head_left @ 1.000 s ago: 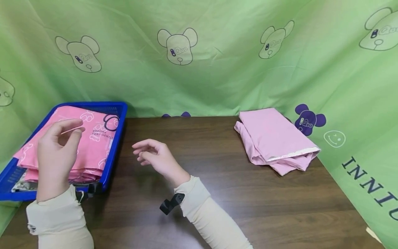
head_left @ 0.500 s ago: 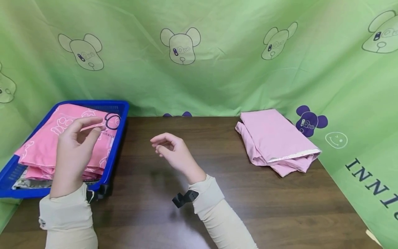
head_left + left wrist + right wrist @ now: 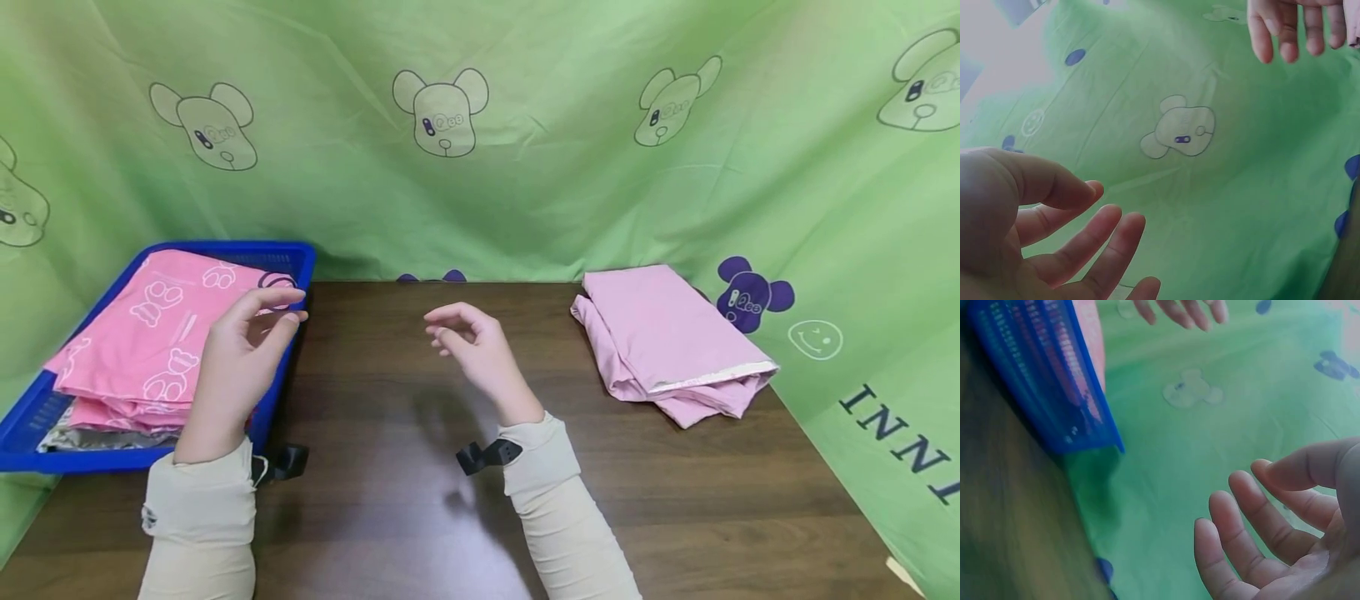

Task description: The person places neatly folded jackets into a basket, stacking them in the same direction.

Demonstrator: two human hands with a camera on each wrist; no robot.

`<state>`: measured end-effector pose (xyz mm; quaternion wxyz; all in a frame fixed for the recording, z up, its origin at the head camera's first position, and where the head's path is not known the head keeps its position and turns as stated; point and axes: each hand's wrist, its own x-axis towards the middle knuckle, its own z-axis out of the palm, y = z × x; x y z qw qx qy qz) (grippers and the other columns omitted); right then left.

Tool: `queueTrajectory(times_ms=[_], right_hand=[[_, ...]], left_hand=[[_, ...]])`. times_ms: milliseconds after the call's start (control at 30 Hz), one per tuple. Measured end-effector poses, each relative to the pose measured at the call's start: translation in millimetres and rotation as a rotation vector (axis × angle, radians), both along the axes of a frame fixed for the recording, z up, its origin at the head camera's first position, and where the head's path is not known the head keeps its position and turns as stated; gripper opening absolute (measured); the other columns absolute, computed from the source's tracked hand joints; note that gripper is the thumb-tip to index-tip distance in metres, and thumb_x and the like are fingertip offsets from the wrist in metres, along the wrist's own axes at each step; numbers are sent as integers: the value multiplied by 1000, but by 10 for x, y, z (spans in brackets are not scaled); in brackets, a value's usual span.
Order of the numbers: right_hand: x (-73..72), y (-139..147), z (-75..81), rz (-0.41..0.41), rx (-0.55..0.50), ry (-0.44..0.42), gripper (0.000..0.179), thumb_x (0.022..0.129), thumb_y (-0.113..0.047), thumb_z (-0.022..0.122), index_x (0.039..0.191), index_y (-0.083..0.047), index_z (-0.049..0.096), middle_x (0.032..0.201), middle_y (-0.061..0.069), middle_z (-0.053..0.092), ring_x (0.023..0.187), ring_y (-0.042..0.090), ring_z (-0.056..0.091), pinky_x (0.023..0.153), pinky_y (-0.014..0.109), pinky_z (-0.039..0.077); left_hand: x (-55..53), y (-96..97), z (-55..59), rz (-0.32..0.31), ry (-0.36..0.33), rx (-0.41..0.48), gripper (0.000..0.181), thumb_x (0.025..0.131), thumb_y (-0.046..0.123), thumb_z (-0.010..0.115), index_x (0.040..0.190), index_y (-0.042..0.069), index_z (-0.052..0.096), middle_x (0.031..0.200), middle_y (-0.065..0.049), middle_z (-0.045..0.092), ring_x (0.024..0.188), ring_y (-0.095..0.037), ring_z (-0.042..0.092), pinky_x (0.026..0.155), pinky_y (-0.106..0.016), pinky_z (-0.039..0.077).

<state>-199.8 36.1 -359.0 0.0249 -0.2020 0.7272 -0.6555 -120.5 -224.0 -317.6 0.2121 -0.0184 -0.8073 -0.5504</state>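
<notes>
Near the loose, empty left hand (image 3: 238, 354), right hand (image 3: 483, 354) likewise, stands a plastic basket (image 3: 225, 247), its perforated outer wall (image 3: 1047, 381) plain only in the right wrist view.

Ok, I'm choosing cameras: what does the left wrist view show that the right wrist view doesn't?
Only the left wrist view clearly shows a smiley print and, at its right edge, a pink sliver too small to identify. Only the right wrist view shows the blue basket and pink fabric in it. Both show the left hand, right hand, green curtain and some brown table.
</notes>
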Motion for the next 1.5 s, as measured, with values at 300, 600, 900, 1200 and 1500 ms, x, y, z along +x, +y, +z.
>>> queueTrajectory(times_ms=[300, 600, 900, 1200, 1500], right_hand=[[-72, 298, 105, -72, -124, -41, 22, 96, 5, 57, 116, 13, 63, 101, 24, 71, 81, 18, 71, 80, 42, 61], [-131, 548, 103, -178, -35, 15, 19, 97, 6, 58, 113, 12, 65, 102, 30, 68, 78, 14, 69, 78, 34, 60], [-136, 816, 99, -222, 52, 28, 19, 97, 6, 57, 113, 10, 66, 102, 24, 70, 79, 8, 66, 77, 26, 58], [-212, 1150, -2, -272, 224, 106, 21, 97, 5, 55, 114, 7, 68, 106, 27, 68, 83, 8, 66, 78, 20, 55], [-278, 1511, -11, -339, 404, 174, 22, 97, -3, 58, 115, 1, 70, 112, 17, 70, 90, 16, 64, 79, 17, 50]], left_hand=[[-108, 209, -100, -60, 22, 32, 24, 98, -2, 56, 121, -5, 66, 115, -14, 65, 94, -1, 66, 87, -12, 50], [-184, 452, -243, -88, 13, -28, 23, 96, -2, 59, 118, 0, 68, 107, -14, 70, 90, -9, 66, 75, -14, 50], [-272, 774, -436, -126, -38, -26, 25, 93, -2, 62, 116, 4, 69, 112, -14, 68, 94, -25, 68, 79, -27, 54], [-547, 1082, -658, -224, -104, 211, 28, 93, -6, 60, 121, -5, 64, 124, -21, 64, 111, -43, 65, 100, -43, 51], [-744, 1571, -745, -218, -213, 401, 30, 95, -7, 58, 124, -4, 62, 126, -22, 62, 113, -37, 63, 94, -51, 54]])
